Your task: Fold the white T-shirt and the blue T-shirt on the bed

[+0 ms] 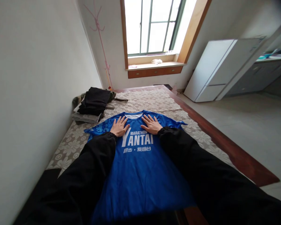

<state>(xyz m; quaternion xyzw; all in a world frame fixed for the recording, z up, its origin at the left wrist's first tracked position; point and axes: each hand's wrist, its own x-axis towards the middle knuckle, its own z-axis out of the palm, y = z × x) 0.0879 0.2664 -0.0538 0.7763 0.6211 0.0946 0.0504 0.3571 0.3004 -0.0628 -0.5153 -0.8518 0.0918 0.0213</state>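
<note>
A blue T-shirt (140,175) with white lettering lies spread out, front side up, its collar pointing away from me. My left hand (119,126) rests flat on the upper chest, left of the collar, with fingers apart. On the other side of the collar, my right hand (151,124) also lies flat with fingers spread. Neither hand grips the cloth. Both shirt sleeves stretch outward, and my dark jacket sleeves cover part of the shirt's sides. The hem sits close to me at the bottom of the view.
Beneath the shirt is a floral cloth (69,147) over a surface with a reddish wooden edge (224,150). A stack of folded clothes (95,101) stands at the far left, beside the wall. Beyond are a pink coat stand (103,47), a window and a white fridge (210,68).
</note>
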